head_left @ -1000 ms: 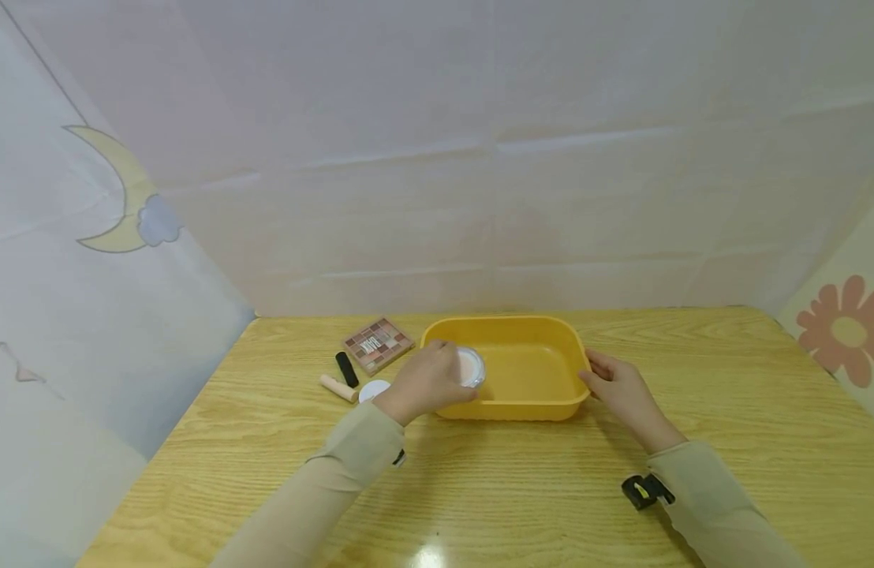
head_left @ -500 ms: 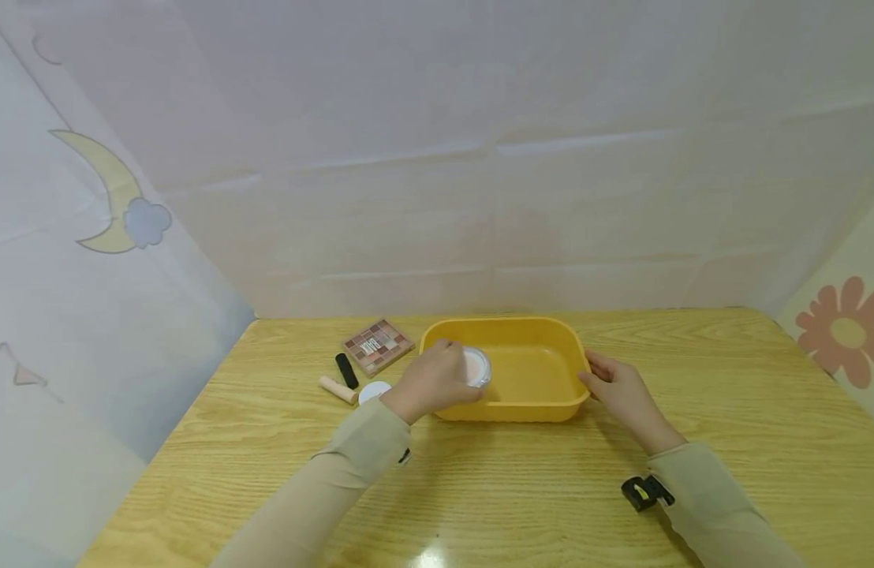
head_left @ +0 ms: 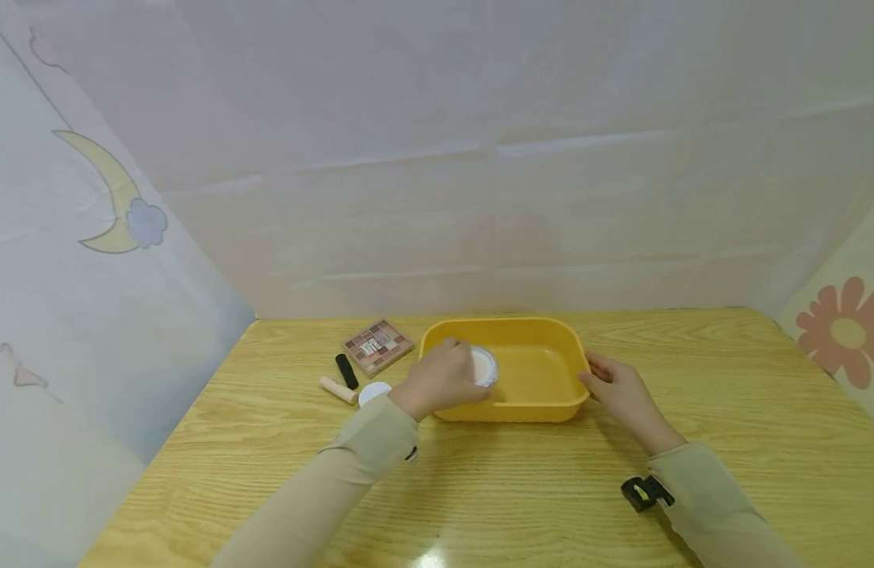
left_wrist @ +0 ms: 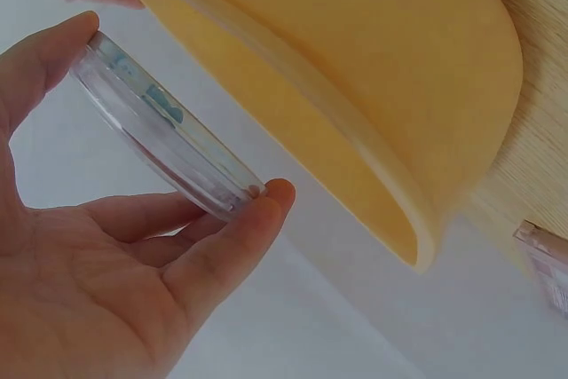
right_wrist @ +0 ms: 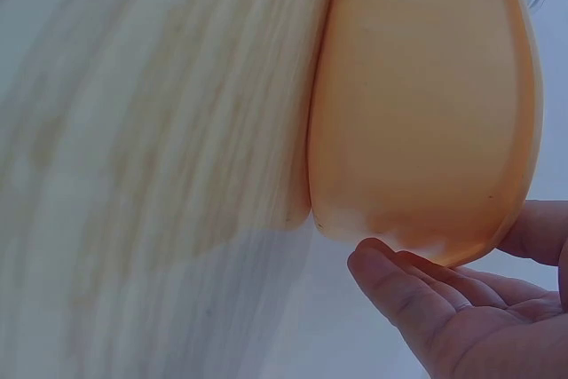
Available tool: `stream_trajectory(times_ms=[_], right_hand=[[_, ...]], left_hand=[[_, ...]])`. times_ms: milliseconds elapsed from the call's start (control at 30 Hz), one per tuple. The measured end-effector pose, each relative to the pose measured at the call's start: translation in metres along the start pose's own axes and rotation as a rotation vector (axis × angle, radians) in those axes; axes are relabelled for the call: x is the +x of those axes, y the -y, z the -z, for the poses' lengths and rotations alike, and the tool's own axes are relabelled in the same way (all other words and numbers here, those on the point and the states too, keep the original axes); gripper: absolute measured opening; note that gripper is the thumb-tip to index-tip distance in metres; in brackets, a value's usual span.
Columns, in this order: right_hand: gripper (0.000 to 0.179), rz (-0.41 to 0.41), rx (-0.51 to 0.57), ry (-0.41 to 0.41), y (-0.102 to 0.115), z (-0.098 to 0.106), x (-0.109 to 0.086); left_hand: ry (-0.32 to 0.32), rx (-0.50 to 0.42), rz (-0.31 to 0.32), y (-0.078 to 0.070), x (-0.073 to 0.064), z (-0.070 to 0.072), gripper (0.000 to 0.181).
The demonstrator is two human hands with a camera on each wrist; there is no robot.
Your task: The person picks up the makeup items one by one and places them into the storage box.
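A round, clear-rimmed powder compact (head_left: 487, 367) is pinched between the thumb and fingertips of my left hand (head_left: 442, 380). In the head view it appears over the left part of a yellow plastic basin (head_left: 539, 372). The left wrist view shows the compact (left_wrist: 164, 122) edge-on and tilted, apart from the basin's rim (left_wrist: 355, 144). At the basin's right end, my right hand (head_left: 627, 397) grips the wall, thumb at the rim. Fingers of the right hand (right_wrist: 470, 317) lie along the outer wall (right_wrist: 413, 104) in the right wrist view.
Left of the basin lie an eyeshadow palette (head_left: 379, 347), a black tube (head_left: 347, 371), a peach-coloured tube (head_left: 338, 390) and a white round item (head_left: 374, 391), partly behind the left wrist. A cloth-covered wall (head_left: 437, 237) rises behind the wooden table (head_left: 522, 489).
My left hand has shifted slightly to the right with the powder compact, farther over the basin. The right hand and the basin have stayed in place.
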State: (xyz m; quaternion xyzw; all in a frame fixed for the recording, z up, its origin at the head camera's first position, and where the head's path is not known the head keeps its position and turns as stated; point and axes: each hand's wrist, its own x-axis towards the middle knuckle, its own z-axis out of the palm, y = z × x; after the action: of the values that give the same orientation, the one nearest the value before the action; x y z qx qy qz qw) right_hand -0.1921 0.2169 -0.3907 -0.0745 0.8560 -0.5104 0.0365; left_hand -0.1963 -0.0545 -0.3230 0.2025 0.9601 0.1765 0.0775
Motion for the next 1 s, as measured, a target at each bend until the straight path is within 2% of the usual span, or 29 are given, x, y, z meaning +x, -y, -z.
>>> stream_trajectory(times_ms=[133,400,700,1000], right_hand=[[0.054,0.003,-0.001,-0.001,-0.001,0.000,0.000],[0.054,0.010,-0.001,-0.006,-0.001,-0.001,0.000],[0.056,0.005,0.003,-0.003,-0.002,-0.001,-0.001],[0.055,0.012,-0.003,-0.003,-0.003,-0.001,-0.001]], left_hand=[[0.004,-0.012,-0.003,-0.001,0.002,-0.001,0.060],[0.017,-0.033,-0.006,-0.004,0.006,-0.003,0.063],[0.022,0.034,-0.020,-0.010,0.014,-0.005,0.057],[0.034,0.040,-0.025,-0.014,0.017,-0.008,0.058]])
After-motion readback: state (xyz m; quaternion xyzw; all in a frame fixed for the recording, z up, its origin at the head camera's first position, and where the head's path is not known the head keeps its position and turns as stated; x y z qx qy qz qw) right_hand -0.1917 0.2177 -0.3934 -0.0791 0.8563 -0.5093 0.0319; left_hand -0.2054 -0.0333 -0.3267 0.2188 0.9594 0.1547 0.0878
